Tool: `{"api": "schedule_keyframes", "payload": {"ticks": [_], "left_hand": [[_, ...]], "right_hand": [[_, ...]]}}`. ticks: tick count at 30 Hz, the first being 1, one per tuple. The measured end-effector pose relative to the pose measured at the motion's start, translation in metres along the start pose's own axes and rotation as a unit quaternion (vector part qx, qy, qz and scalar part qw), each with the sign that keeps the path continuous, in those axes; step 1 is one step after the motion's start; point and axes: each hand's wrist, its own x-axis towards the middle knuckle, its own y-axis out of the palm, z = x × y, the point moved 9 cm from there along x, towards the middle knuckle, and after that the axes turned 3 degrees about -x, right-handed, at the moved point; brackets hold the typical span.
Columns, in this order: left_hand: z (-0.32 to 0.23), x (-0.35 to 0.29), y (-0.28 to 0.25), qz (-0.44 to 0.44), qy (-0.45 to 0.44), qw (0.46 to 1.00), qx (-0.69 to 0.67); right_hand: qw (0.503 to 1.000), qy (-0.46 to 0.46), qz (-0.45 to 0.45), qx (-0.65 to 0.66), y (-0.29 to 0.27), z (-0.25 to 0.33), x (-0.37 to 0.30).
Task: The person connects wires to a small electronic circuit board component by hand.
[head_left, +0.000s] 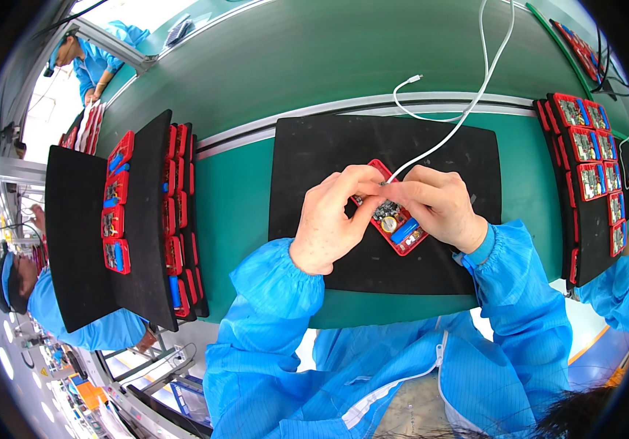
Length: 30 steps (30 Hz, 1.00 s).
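Observation:
A red plastic case (402,251) lies slanted on the black mat, holding a circuit board, a round silver coin cell (389,224) and a blue cylindrical battery (405,231). Over its far end my left hand (333,216) has thumb and index finger pinched together; whatever is between them is hidden. My right hand (442,208) closes from the other side, its fingertips meeting the left ones. A white cable (431,152) runs down to these fingertips, seemingly pinched by the right hand. Its end is covered by the fingers.
The black mat (307,154) lies on a green bench (234,190). A loose white plug (415,78) rests beyond it. Black boards with several red cases (115,222) stand at left; stacked trays of more cases (585,146) stand at right. Co-workers in blue (102,55) are nearby.

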Motion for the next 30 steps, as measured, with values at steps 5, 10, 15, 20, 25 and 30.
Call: {"api": "schedule_keyframes", "payload": {"ticks": [5,10,15,20,25,30], "left_hand": [[0.006,0.004,-0.001,0.011,-0.034,0.998,-0.047],[0.009,0.007,0.002,0.032,-0.051,0.996,-0.064],[0.015,0.008,0.004,0.045,-0.065,0.994,-0.076],[0.005,0.021,-0.014,0.071,-0.073,0.992,-0.076],[-0.006,0.062,-0.05,0.024,-0.083,0.996,-0.015],[0.0,0.121,-0.006,0.066,-0.05,0.996,0.019]], "right_hand": [[1.0,-0.018,0.007,0.0,0.002,0.001,-0.003],[1.0,-0.012,0.003,-0.003,0.002,0.0,-0.004],[1.0,-0.018,-0.002,0.014,0.003,-0.002,-0.003],[0.999,-0.026,-0.012,0.02,0.002,0.001,-0.001],[1.0,-0.021,0.008,0.017,0.004,0.004,0.001],[1.0,-0.013,0.006,0.022,0.003,-0.003,-0.005]]}}
